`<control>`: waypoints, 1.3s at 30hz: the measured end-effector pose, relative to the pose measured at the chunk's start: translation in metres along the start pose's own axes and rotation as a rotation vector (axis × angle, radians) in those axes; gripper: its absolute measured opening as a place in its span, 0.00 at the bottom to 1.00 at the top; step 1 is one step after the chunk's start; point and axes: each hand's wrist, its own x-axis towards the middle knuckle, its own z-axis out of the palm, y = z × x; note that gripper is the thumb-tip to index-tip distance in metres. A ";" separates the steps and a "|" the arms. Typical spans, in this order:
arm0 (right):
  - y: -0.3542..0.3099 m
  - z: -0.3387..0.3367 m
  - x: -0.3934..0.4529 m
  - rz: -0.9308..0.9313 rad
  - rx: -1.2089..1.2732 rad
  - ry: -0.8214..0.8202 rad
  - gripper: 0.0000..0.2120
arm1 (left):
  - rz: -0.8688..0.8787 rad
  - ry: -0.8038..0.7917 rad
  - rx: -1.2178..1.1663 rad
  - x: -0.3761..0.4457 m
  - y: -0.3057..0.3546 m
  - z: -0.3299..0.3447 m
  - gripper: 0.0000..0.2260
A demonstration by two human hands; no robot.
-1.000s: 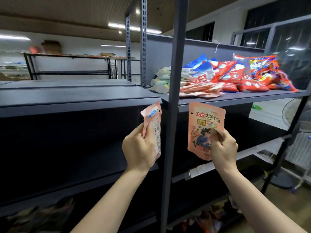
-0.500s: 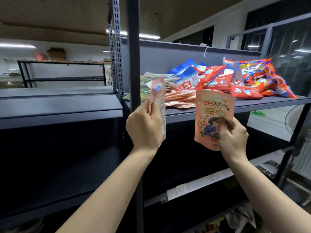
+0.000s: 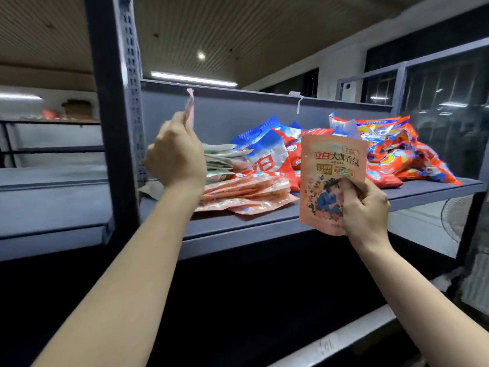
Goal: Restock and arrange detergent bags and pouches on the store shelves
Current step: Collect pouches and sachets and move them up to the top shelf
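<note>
A pink pouch (image 3: pixel 333 181) is pinched upright in the right hand (image 3: pixel 365 207) – another pouch (image 3: pixel 190 107) in the left hand (image 3: pixel 176 157) – apparently for shelving beside the pink stack (image 3: pixel 246 194).

A single wide-angle head view looks forward along both outstretched arms, roughly level with the top shelf (image 3: pixel 264 223) and close to it. It faces the shelf's back panel (image 3: pixel 238 109), with the ceiling (image 3: pixel 238 30) above.
</note>
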 end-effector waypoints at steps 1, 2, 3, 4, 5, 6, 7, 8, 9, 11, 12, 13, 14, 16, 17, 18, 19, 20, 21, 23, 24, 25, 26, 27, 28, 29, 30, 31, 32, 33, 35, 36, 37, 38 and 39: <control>0.005 0.002 0.008 0.001 0.008 -0.002 0.06 | 0.001 -0.017 0.036 0.002 -0.002 0.013 0.17; 0.009 0.004 0.015 0.002 0.010 -0.002 0.06 | 0.009 -0.054 0.073 0.002 -0.004 0.025 0.17; 0.014 0.007 0.022 -0.002 0.004 0.001 0.06 | 0.022 -0.135 0.116 -0.002 -0.007 0.036 0.15; 0.018 0.010 0.029 -0.008 -0.005 0.003 0.06 | 0.036 -0.278 0.186 -0.008 -0.010 0.049 0.13; 0.021 0.014 0.035 -0.013 -0.013 0.003 0.06 | 0.045 -0.479 0.289 -0.016 -0.014 0.061 0.12; 0.023 0.019 0.041 -0.015 -0.016 0.002 0.06 | 0.031 -0.711 0.400 -0.026 -0.017 0.071 0.14; 0.025 0.024 0.047 -0.016 -0.009 0.000 0.06 | -0.006 -0.918 0.484 -0.034 -0.021 0.077 0.16; 0.027 0.030 0.053 -0.018 0.013 -0.005 0.06 | -0.036 -1.044 0.526 -0.039 -0.024 0.081 0.19; 0.028 0.037 0.059 -0.024 0.043 -0.010 0.07 | -0.051 -1.095 0.528 -0.041 -0.027 0.083 0.21; 0.028 0.055 0.069 -0.063 0.106 0.001 0.09 | -0.041 -1.099 0.473 -0.041 -0.033 0.082 0.25; 0.026 0.066 0.072 -0.102 0.149 0.019 0.10 | -0.035 -1.097 0.449 -0.040 -0.035 0.080 0.28; 0.022 0.078 0.075 -0.156 0.195 0.036 0.10 | -0.021 -1.092 0.440 -0.041 -0.036 0.077 0.30; 0.017 0.090 0.078 -0.223 0.240 0.040 0.10 | -0.005 -1.086 0.437 -0.042 -0.037 0.075 0.32; 0.011 0.118 0.080 -0.343 0.273 -0.047 0.10 | 0.027 -1.070 0.430 -0.046 -0.037 0.072 0.35; 0.009 0.130 0.081 -0.378 0.274 -0.168 0.10 | 0.028 -1.053 0.415 -0.047 -0.037 0.071 0.36; 0.010 0.141 0.082 -0.404 0.221 -0.336 0.10 | 0.014 -1.019 0.388 -0.047 -0.036 0.070 0.36; 0.013 0.150 0.080 -0.432 0.052 -0.543 0.11 | -0.013 -0.977 0.361 -0.047 -0.035 0.070 0.36; 0.020 0.157 0.077 -0.483 -0.213 -0.727 0.13 | -0.034 -0.938 0.352 -0.046 -0.035 0.070 0.37; 0.027 0.161 0.075 -0.514 -0.430 -0.847 0.15 | -0.047 -0.911 0.367 -0.046 -0.035 0.070 0.39; 0.032 0.159 0.076 -0.481 -0.517 -0.931 0.17 | -0.075 -0.873 0.436 -0.046 -0.035 0.070 0.44; 0.032 0.156 0.077 -0.444 -0.470 -0.943 0.18 | -0.094 -0.851 0.467 -0.046 -0.035 0.070 0.46; 0.031 0.155 0.078 -0.426 -0.438 -0.956 0.18 | -0.109 -0.830 0.483 -0.046 -0.035 0.070 0.47; 0.032 0.153 0.078 -0.431 -0.433 -0.968 0.18 | -0.116 -0.819 0.481 -0.045 -0.035 0.069 0.46; 0.032 0.152 0.077 -0.446 -0.444 -0.972 0.19 | -0.112 -0.827 0.466 -0.045 -0.035 0.069 0.46; 0.033 0.150 0.075 -0.470 -0.459 -0.963 0.20 | -0.095 -0.851 0.448 -0.046 -0.034 0.068 0.45; 0.033 0.149 0.073 -0.484 -0.469 -0.950 0.21 | -0.072 -0.881 0.435 -0.046 -0.033 0.067 0.43; 0.034 0.147 0.072 -0.484 -0.466 -0.941 0.21 | -0.047 -0.907 0.429 -0.046 -0.032 0.067 0.41; 0.034 0.145 0.070 -0.471 -0.448 -0.937 0.21 | -0.029 -0.923 0.428 -0.047 -0.032 0.065 0.39; 0.034 0.142 0.070 -0.459 -0.425 -0.935 0.20 | -0.021 -0.930 0.427 -0.047 -0.031 0.064 0.37; 0.033 0.139 0.069 -0.449 -0.402 -0.940 0.20 | -0.020 -0.933 0.422 -0.047 -0.030 0.063 0.36; 0.030 0.130 0.068 -0.428 -0.357 -0.950 0.18 | -0.033 -0.939 0.399 -0.047 -0.025 0.060 0.35; 0.028 0.125 0.068 -0.420 -0.337 -0.945 0.17 | -0.039 -0.936 0.387 -0.048 -0.022 0.059 0.34; 0.026 0.120 0.067 -0.407 -0.320 -0.934 0.17 | -0.044 -0.929 0.375 -0.049 -0.018 0.058 0.33; 0.024 0.115 0.067 -0.388 -0.308 -0.923 0.16 | -0.047 -0.917 0.364 -0.050 -0.014 0.057 0.31; 0.022 0.109 0.066 -0.371 -0.303 -0.916 0.16 | -0.045 -0.904 0.356 -0.050 -0.010 0.056 0.28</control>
